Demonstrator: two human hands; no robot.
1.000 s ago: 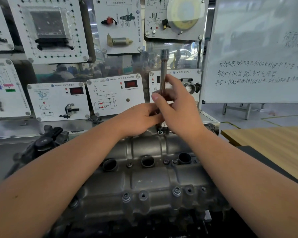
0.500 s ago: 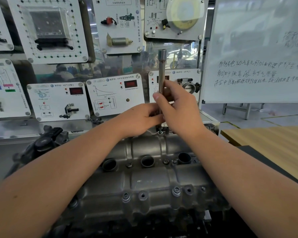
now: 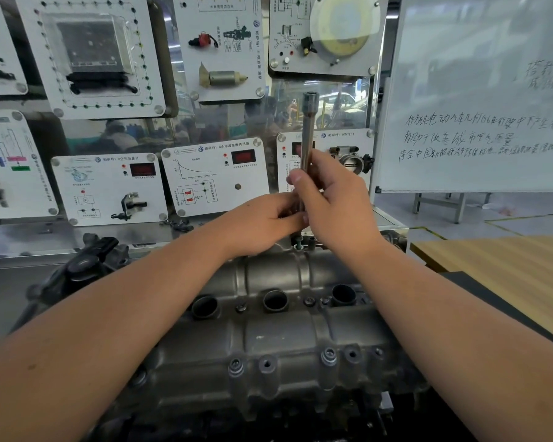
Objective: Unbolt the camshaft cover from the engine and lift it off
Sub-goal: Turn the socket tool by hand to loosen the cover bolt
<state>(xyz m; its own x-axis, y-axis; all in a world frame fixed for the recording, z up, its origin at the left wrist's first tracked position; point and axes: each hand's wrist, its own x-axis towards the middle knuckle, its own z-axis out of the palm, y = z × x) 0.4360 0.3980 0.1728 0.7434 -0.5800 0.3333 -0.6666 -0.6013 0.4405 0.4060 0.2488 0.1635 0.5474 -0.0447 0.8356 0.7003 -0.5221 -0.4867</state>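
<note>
Spinning out rear cover bolt by hand
Right hand (image 3: 336, 202) and left hand (image 3: 262, 221) both pinching upright extension bar (image 3: 307, 145); tip hidden, probably seated; tilting risks slipping off bolt on camshaft cover (image 3: 278, 339).

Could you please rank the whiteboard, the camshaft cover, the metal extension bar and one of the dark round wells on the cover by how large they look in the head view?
1. Camshaft cover, though nearness inflates it.
2. Whiteboard, cut off by the frame, so unsure against the cover.
3. Extension bar.
4. Round well.

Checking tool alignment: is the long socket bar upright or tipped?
Upright: the long socket bar rises vertically from both hands, its socket end topmost.
</note>
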